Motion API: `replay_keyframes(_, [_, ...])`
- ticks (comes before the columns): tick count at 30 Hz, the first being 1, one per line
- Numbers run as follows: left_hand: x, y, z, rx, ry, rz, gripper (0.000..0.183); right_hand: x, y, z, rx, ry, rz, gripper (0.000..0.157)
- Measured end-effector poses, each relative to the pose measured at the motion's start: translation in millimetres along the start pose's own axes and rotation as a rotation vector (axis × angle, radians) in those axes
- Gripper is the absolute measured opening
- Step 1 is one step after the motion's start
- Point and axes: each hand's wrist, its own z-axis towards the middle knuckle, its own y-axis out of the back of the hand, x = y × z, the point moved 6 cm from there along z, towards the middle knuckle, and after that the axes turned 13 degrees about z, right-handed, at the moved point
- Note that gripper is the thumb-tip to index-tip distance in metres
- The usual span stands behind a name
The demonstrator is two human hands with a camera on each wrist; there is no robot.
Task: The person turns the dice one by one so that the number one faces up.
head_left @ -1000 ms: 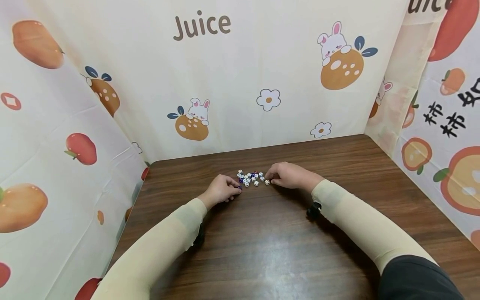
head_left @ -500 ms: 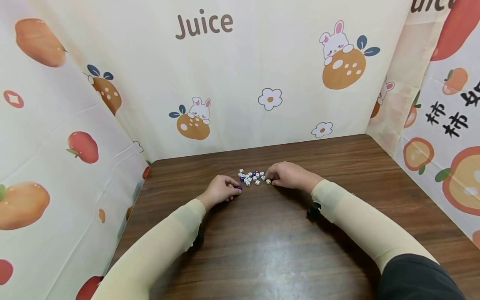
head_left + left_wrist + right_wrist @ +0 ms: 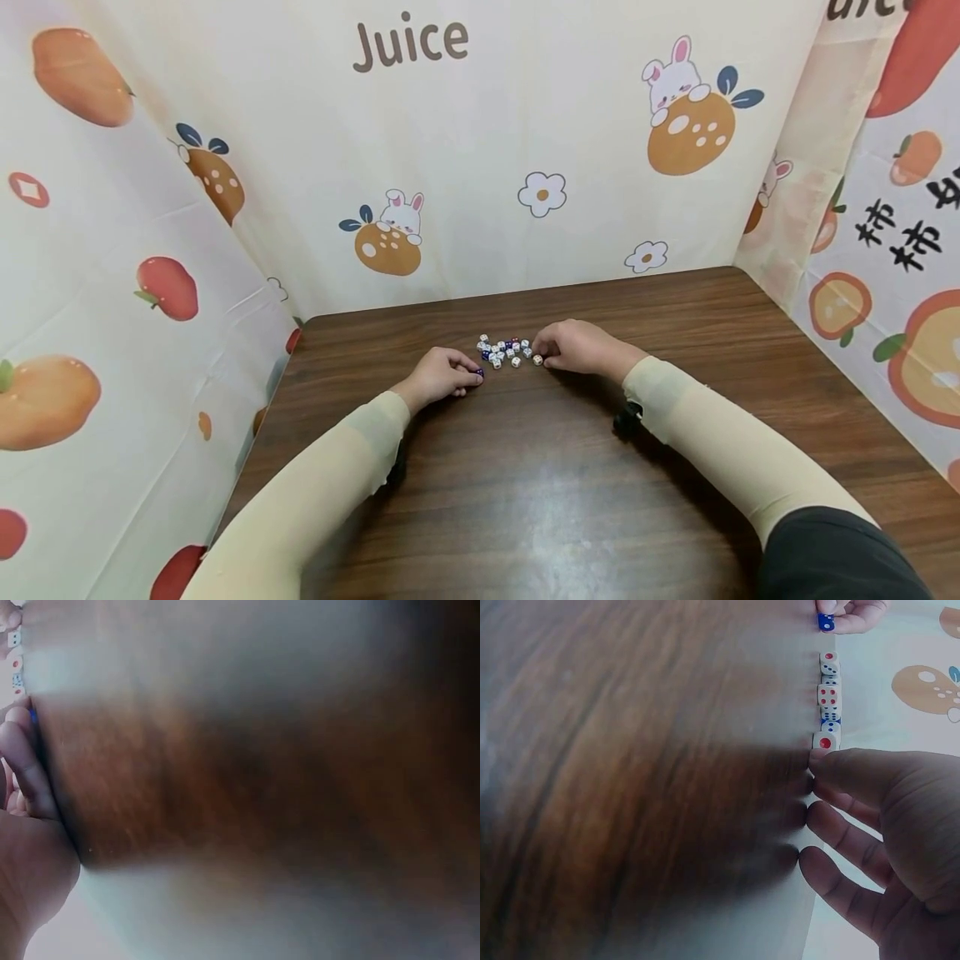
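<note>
Between thumb and fingertips, my left hand (image 3: 442,372) pinches a dark blue die (image 3: 826,622) at the tabletop, left of a loose group of small dice. My right hand (image 3: 577,347) is at the group's right side, thumb and index finger at a white die (image 3: 825,742) whose red one-pip faces the right wrist camera. The right hand's other fingers lie bent on the wood. White dice (image 3: 516,362) with a few blue ones and a red one sit close together between the hands. The left wrist view shows the left hand (image 3: 30,855) only at its edge.
The dark wood table (image 3: 540,483) runs back to a light cloth wall (image 3: 480,242) printed with fruit and rabbits. Similar cloths hang at the left and right sides. A dark device (image 3: 628,421) is strapped under the right wrist.
The head view has shifted slightly. Both hands stay almost where they were, with the left still on the blue die and the right at the white die.
</note>
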Motion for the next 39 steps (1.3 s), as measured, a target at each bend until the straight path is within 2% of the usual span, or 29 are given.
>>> replay_keyframes(9, [-5.0, -2.8, -3.0, -0.001, -0.026, 0.016, 0.015, -0.7, 2.8, 0.0, 0.009, -0.001, -0.008, 0.016])
replay_keyframes(32, [-5.8, -0.2, -5.8, 0.01, -0.029, 0.03, 0.014, -1.4, -2.9, 7.8, 0.033, -0.015, -0.033, 0.014])
replay_keyframes(39, [-3.9, -0.9, -5.1, 0.017, -0.027, 0.027, 0.014, -2.8, -3.8, 7.5, 0.052, -0.034, -0.011, 0.014])
